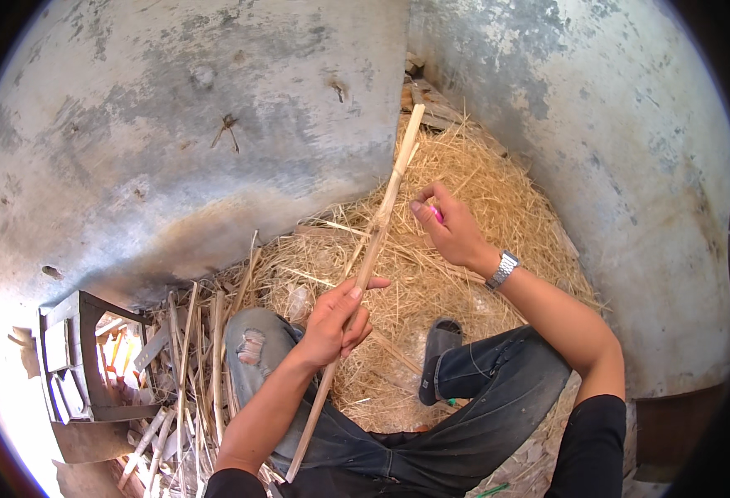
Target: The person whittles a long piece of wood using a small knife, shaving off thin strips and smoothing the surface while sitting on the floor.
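Observation:
A long split bamboo strip (pixel 391 187) slants across the middle, its upper end reaching toward the corner and its lower end over my lap. My left hand (pixel 332 325) is closed round its lower half, with the index finger pointing out to the right. Beside the strip's upper part, and apart from it, my right hand (pixel 455 231) is curled shut. A small bright pink thing (pixel 437 214) shows between its fingers; the rest of it is hidden in the palm, so I cannot tell its kind.
Straw-like shavings (pixel 465 174) heap between two worn grey walls (pixel 174 108). At my left, several bamboo strips (pixel 217 365) lean near a dark wooden frame (pixel 91 365). My bent legs in jeans (pixel 498 390) and a grey slipper (pixel 441 340) are below my hands.

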### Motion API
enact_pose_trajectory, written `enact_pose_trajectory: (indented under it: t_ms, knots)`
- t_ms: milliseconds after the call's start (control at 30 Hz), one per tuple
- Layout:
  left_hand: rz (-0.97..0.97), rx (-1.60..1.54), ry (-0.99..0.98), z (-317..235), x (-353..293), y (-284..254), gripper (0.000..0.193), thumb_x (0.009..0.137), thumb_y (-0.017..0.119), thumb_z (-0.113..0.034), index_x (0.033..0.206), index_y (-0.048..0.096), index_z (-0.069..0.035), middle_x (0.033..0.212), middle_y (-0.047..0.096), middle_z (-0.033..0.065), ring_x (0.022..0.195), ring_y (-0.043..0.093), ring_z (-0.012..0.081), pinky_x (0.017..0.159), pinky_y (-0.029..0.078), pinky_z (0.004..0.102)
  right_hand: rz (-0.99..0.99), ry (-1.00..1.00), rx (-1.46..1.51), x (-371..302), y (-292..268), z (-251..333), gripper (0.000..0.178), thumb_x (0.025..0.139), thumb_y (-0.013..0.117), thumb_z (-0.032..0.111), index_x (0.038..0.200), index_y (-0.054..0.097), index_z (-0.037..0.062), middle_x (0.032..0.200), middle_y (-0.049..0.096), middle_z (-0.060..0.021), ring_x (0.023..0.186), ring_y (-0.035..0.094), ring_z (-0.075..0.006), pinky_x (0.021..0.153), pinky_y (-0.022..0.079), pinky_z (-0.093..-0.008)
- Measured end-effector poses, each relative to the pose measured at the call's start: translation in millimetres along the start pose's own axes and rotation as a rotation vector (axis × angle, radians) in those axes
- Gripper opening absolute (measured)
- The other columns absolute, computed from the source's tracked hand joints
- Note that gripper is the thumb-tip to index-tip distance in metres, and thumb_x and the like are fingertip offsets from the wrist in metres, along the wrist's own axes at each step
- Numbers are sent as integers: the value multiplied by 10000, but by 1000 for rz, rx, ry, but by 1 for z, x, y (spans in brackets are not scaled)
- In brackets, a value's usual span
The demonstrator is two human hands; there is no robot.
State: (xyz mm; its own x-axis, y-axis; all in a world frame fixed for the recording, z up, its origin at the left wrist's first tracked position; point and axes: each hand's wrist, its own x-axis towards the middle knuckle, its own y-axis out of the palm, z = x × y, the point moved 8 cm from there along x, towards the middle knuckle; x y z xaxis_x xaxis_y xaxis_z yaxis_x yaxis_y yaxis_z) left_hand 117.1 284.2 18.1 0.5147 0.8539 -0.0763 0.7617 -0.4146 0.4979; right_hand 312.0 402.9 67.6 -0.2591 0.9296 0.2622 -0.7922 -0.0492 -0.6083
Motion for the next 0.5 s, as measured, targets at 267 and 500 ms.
enact_pose_trajectory:
  t_ms: [267, 500]
  knots:
    - [159, -7, -129, 12, -2, 7, 416, 1134, 345, -315, 1228, 559, 29, 485, 428, -4, 351, 391, 106, 377, 339, 235, 61, 137, 534, 4, -10, -10, 350, 1064, 617, 363, 1158, 667, 30, 632, 442, 114, 519, 357, -15, 484, 265, -232]
    - [98, 186, -26, 17, 5, 7, 415, 1117, 387, -356, 1224, 570, 1, 638, 584, 49, 479, 540, 125, 474, 433, 246, 94, 40, 301, -1, -17, 9, 313, 1047, 652, 316, 1122, 702, 17, 614, 456, 98, 517, 361, -21, 478, 275, -245]
